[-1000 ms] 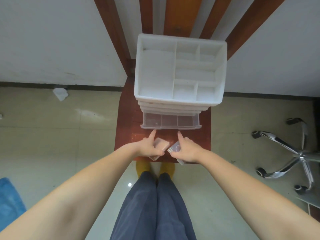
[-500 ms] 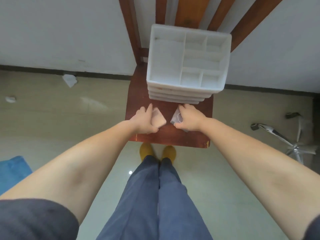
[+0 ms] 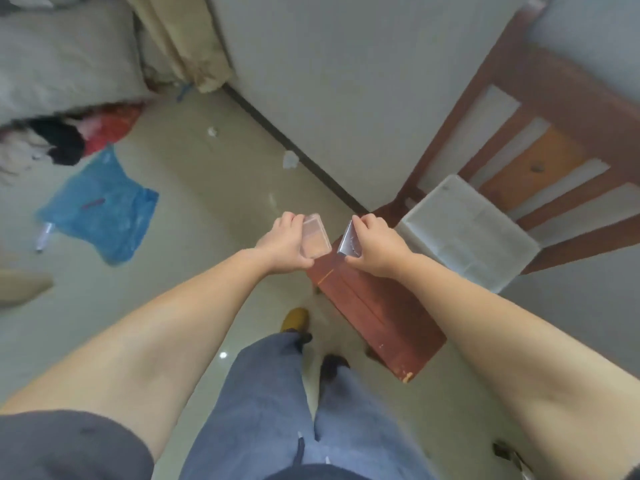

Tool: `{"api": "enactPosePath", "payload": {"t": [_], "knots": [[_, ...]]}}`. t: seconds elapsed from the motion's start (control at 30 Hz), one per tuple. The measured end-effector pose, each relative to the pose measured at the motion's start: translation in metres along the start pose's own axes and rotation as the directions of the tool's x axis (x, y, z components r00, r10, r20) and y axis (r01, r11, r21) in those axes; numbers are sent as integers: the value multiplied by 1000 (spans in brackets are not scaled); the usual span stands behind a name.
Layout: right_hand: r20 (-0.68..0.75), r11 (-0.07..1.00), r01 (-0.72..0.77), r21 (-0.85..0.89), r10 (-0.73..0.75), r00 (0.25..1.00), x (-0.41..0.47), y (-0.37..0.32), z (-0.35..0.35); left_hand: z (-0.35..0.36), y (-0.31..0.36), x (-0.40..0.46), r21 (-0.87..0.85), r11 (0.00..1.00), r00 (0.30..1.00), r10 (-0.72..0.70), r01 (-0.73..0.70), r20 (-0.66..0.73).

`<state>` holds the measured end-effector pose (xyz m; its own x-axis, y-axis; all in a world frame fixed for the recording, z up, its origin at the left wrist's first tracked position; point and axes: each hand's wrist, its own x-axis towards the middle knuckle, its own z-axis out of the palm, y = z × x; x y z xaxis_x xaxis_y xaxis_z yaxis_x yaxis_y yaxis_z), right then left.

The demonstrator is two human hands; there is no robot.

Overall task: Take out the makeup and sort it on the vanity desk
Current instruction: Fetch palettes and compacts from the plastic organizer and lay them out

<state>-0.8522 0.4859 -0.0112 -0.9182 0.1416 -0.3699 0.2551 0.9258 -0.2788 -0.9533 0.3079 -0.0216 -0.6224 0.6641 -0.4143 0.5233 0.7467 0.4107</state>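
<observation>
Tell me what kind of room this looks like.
Probably a lived-in bedroom at home. A heap of clothes and a blue bag lie on the tiled floor, and a white plastic organizer sits on a wooden chair by the wall.

my left hand [image 3: 284, 244] at 11 o'clock, holding a case [image 3: 314, 237] | my right hand [image 3: 375, 247] at 1 o'clock, holding a flat compact [image 3: 349, 241] | chair [image 3: 377, 306] under them toward 2 o'clock | organizer [image 3: 467, 230] on its seat | bag [image 3: 100, 209] on the floor at 10 o'clock
</observation>
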Motion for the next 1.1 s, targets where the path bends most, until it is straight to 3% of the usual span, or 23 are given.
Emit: {"api": "enactPosePath", "payload": {"t": [0.17,0.37,0.5,0.67,0.83,0.93,1.1], "knots": [[132,958,232,-166,-211,968,-7,-61,6,26,-30,-92,-144,959,959,-260,243,-109],[269,830,506,-234,-445,854,-32,-179,35,52,-84,-229,-327,799,787,-582,505,-205],[359,633,724,-274,-631,688,-70,-273,71,85,-113,-338,-403,675,653,-726,618,-215],[455,387,883,-267,-757,469,-149,-394,144,146,-141,-495,-526,487,446,-869,698,-213],[529,181,957,-228,-802,278,-258,-508,232,219,-158,-663,-584,295,231,-956,756,-183],[560,34,985,-168,-819,124,-330,-565,276,262,-156,-752,-641,154,89,-987,752,-133],[613,-209,970,-121,-785,-93,-420,-642,333,320,-153,-853,-699,-8,-77,-995,716,-68]]}}
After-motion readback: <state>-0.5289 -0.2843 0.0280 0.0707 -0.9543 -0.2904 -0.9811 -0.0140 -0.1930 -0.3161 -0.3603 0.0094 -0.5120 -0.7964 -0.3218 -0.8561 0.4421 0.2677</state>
